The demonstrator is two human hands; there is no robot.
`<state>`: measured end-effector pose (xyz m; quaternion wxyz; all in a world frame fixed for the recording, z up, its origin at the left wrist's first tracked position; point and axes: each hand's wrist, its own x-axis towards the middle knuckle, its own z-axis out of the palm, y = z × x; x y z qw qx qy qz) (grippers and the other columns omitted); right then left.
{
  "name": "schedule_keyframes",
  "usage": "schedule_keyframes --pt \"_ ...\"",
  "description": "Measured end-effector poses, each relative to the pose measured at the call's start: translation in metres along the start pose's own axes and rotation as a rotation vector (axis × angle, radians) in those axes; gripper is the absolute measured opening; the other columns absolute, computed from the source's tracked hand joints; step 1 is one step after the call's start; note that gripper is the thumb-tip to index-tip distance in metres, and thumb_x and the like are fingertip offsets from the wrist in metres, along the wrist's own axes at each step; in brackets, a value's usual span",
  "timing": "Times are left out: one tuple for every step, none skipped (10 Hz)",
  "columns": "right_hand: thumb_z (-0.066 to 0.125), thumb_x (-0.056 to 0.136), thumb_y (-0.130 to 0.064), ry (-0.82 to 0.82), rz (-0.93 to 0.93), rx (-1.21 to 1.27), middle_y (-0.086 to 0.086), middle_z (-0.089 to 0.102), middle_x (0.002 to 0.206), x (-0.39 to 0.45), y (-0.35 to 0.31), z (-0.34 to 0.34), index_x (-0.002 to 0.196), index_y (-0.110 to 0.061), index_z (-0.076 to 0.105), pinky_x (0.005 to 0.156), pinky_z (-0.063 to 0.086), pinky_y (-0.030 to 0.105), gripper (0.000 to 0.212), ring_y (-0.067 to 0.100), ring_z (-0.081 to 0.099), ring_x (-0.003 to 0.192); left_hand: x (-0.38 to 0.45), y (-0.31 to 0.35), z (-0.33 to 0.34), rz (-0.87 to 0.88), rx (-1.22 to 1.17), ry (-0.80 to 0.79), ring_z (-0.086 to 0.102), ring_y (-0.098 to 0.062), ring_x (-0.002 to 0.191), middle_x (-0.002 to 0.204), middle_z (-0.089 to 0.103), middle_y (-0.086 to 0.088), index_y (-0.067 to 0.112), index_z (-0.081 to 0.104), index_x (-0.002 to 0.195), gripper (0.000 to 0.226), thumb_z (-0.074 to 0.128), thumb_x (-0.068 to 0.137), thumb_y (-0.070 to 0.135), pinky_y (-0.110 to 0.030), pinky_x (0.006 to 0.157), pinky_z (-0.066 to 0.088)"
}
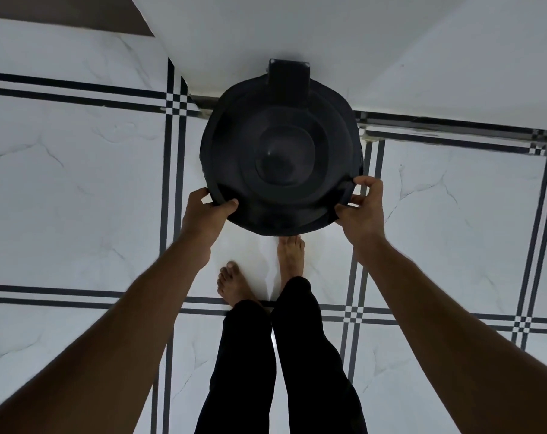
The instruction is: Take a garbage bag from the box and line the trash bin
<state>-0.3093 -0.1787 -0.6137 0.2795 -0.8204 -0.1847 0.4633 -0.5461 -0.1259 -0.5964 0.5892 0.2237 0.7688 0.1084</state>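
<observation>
We noted the left hand (208, 211) and right hand (361, 208) each pinching the near rim of the round black trash bin (278, 158), thumbs curled inside, apparently seating a dark liner we could not distinguish, bin between both grips against the white wall (297, 32).

Both hands (208, 211) (361, 208) forward, fingers curled, gripping.
</observation>
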Motion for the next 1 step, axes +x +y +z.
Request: schedule_keyframes --pt "0.064 0.089 -0.002 0.092 -0.019 -0.184 0.005 0.053 0.130 -0.0040 -0.0040 -0.0052 0.120 -0.023 0.046 0.088 0.051 0.025 0.041 0.018 0.054 0.106 -0.0184 -0.0009 -0.0005 0.082 0.139 0.094 0.055 -0.024 0.122 0.145 0.055 -0.006 0.018 0.039 0.148 0.059 0.066 0.096 0.023 -0.031 0.091 0.043"
